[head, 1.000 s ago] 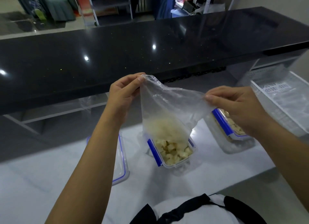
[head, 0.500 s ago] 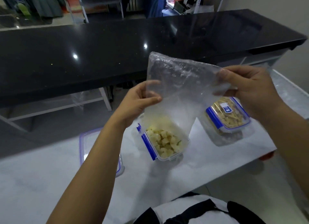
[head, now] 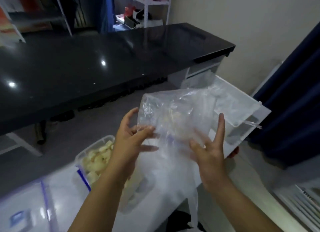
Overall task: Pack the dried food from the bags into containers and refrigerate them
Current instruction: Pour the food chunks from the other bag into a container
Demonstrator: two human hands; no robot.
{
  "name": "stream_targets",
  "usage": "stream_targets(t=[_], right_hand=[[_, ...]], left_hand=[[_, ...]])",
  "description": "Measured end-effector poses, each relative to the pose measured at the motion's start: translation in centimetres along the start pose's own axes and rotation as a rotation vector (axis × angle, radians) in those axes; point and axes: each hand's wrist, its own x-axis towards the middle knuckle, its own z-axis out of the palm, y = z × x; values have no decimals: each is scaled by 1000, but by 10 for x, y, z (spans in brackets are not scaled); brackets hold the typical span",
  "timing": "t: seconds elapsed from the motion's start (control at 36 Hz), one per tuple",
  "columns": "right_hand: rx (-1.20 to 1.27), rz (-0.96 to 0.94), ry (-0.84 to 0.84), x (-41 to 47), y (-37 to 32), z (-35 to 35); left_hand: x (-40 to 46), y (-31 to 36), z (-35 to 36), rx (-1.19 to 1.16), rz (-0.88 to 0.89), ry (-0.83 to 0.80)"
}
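Note:
A clear, crumpled plastic bag (head: 174, 117) hangs in the air in front of me, seemingly empty. My left hand (head: 131, 140) pinches its left edge between thumb and fingers. My right hand (head: 209, 145) is pressed against its right side with fingers spread; the view is blurred there. On the white table (head: 155, 197) below left stands an open clear container (head: 94, 159) with blue clips, filled with pale dried food pieces. Its lid (head: 26, 212) lies flat at the lower left. The second container is hidden behind the bag.
A long black counter (head: 103, 58) runs across the back. A white plastic basket (head: 240, 110) sits to the right past the table's end, with a dark blue curtain (head: 294, 101) behind it. A ribbed white rack (head: 301, 205) shows at the lower right.
The view has swung right. The bag has come away from over the filled container and moved right, and both hands have shifted their hold from its top corners to its sides.

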Motion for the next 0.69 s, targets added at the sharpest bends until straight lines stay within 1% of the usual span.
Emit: stream_targets(t=[0.08,0.19,0.28,0.33,0.44,0.53,0.58,0.61,0.67,0.69], right_hand=[[-38,-57,126,25,-3,-29],[-113,-81,155,75,-11,-92],[-200,-98,142,134,-25,-146],[-227,-77,116,179,-38,-179],[-311,-15,15,270,-58,-235],[-380,52,-56,332,-63,-266],[-429,91,-97,364,-62,-280],[-462,105,-109,377,-61,-285],[-539,107,-131,397,-56,-293],[-598,78,-152,404,-51,-297]], left_hand=[[17,-23,38,34,-17,55],[48,-47,98,84,41,109],[80,-60,152,104,79,134],[100,-68,191,126,98,139],[140,-79,256,212,125,93],[170,-89,288,308,112,100],[186,-97,303,431,109,108],[193,-102,309,534,109,108],[206,-114,318,824,135,105],[211,-119,321,1020,192,113]])
